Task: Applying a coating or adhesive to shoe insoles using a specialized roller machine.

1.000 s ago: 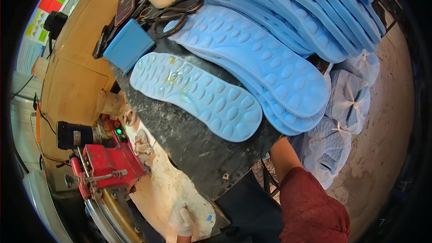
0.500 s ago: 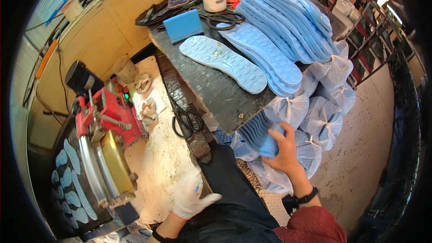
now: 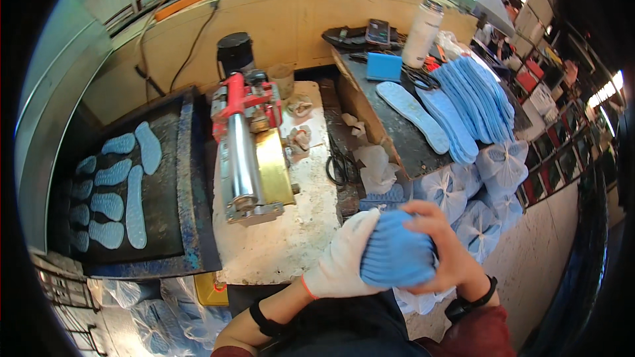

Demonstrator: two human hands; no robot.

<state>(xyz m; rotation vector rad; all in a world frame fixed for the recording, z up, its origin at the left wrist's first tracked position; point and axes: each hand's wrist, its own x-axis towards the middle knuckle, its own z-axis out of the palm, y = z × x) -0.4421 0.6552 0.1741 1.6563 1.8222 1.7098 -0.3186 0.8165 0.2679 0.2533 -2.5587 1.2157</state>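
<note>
A bundle of light blue insoles (image 3: 395, 252), stacked with their ends toward me, is held up in front of my body. My left hand (image 3: 344, 261), in a white glove, is closed around its left side. The bare fingers of my right hand (image 3: 453, 251) curl over the top and right side of the same bundle. Beyond it, on a dark tabletop at the right, lie a single pale insole (image 3: 413, 116), a short pile of insoles (image 3: 450, 125) and a long row of stacked insoles (image 3: 473, 96).
A red machine with a metal roller (image 3: 242, 158) stands on a white bench (image 3: 264, 251). Loose blue pieces (image 3: 135, 208) lie in a dark blue-edged tray (image 3: 195, 225). Black scissors (image 3: 340, 166), a white bottle (image 3: 423, 33) and tied plastic bags (image 3: 477, 225) surround the work area.
My right hand has brought the insole bundle from beside the dark table toward my body. My gloved left hand has moved right and taken hold of it too. The view has swung left.
</note>
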